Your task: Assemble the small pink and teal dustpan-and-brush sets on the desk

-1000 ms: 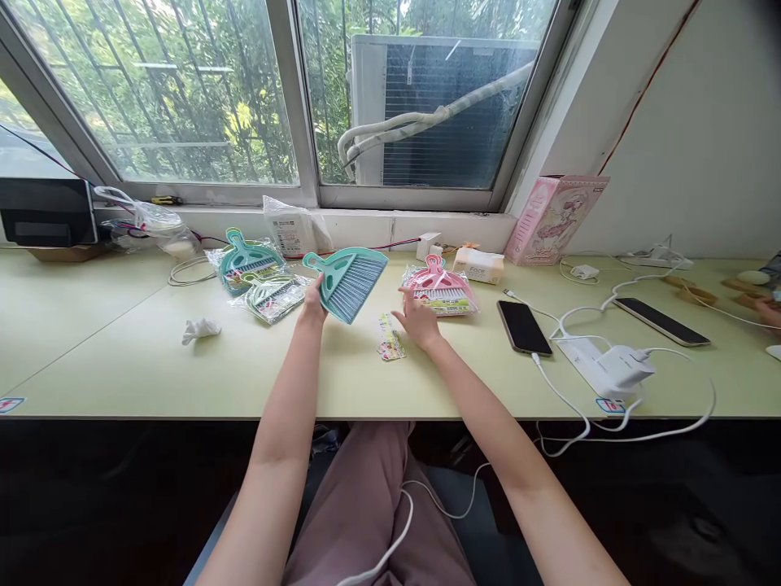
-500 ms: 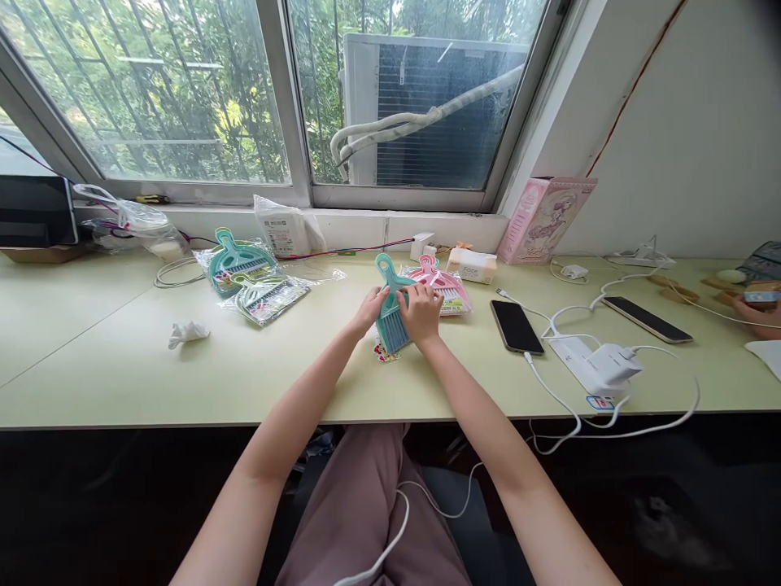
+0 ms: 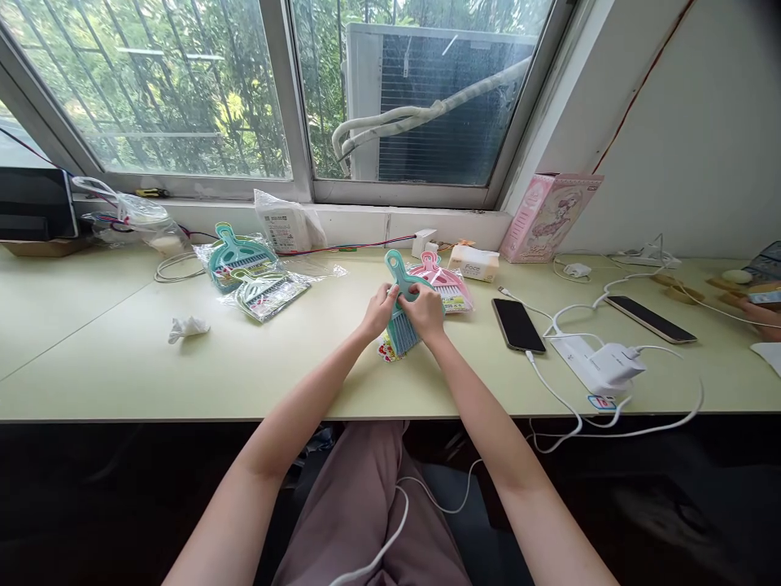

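Note:
A small teal hand brush (image 3: 403,334) with grey-blue bristles is between my two hands, its looped handle pointing toward the window. My left hand (image 3: 381,312) grips it from the left, thumb and fingers pinched near the base of the handle. My right hand (image 3: 427,313) holds it from the right, with the thumb bent inward. A teal edge shows beside my right fingers; I cannot tell whether it belongs to a dustpan. Under the bristles sticks out a colourful printed card (image 3: 388,351). Just behind my right hand lies a pink brush-and-dustpan set (image 3: 448,285) in clear wrapping.
Wrapped teal (image 3: 241,256) and pale green (image 3: 272,295) brush sets lie left, near a crumpled tissue (image 3: 188,329). To the right are a phone (image 3: 518,325), a power strip (image 3: 577,362) with cables, and another phone (image 3: 650,319). Another person's hand (image 3: 762,313) shows at far right.
The brush has turned slightly and tilts more, with its bristle end shifted right. My left fingers have closed in nearer the handle base, and my right hand has rolled around its side.

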{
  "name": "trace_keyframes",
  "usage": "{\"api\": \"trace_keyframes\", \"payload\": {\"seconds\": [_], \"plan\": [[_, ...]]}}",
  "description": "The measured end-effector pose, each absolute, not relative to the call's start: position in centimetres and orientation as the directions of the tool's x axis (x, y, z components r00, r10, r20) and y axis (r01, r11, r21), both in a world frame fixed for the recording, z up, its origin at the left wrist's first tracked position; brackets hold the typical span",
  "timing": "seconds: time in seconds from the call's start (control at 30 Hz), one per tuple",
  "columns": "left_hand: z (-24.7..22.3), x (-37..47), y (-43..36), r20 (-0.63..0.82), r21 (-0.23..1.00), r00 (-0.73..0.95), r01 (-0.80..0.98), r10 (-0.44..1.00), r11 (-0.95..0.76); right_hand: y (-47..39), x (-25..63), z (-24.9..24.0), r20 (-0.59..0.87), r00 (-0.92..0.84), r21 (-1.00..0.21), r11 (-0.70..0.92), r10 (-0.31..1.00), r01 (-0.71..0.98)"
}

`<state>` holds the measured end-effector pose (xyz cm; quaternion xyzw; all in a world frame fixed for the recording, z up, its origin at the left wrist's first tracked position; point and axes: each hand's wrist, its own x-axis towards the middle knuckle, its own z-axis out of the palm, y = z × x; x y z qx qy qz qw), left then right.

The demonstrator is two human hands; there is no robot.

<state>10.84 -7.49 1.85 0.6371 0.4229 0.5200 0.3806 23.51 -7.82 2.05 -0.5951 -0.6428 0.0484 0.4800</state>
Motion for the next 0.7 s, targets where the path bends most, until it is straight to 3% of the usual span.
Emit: {"api": "trace_keyframes", "payload": {"seconds": [0.33, 0.4, 0.53, 0.6, 0.7], "plan": [[2.2, 10.7, -6.7, 0.415, 0.884, 0.14, 0.172, 0.899, -0.435, -7.0, 24.7, 2.7, 0.556, 0.196, -0.764, 0.404, 0.808, 0.503], [2.1, 10.0, -5.7, 0.389, 0.905, 0.053, 0.163, 0.92, -0.392, -6.9, 25.2, 2.8, 0.546, 0.218, -0.802, 0.429, 0.809, 0.415], [2.7, 4.7, -2.6, 0.233, 0.964, -0.356, -0.037, 0.905, -0.262, -6.5, 26.8, 3.6, 0.502, 0.381, -0.864, 0.461, 0.776, 0.202], [3.3, 0.9, -1.4, 0.204, 0.935, -0.492, -0.159, 0.846, -0.318, -6.6, 27.6, 4.0, 0.51, 0.46, -0.86, 0.445, 0.727, 0.249], [3.9, -3.3, -0.9, 0.186, 0.928, -0.467, -0.207, 0.864, -0.312, -7.1, 28.0, 4.4, 0.552, 0.447, -0.811, 0.328, 0.704, 0.485]]}}
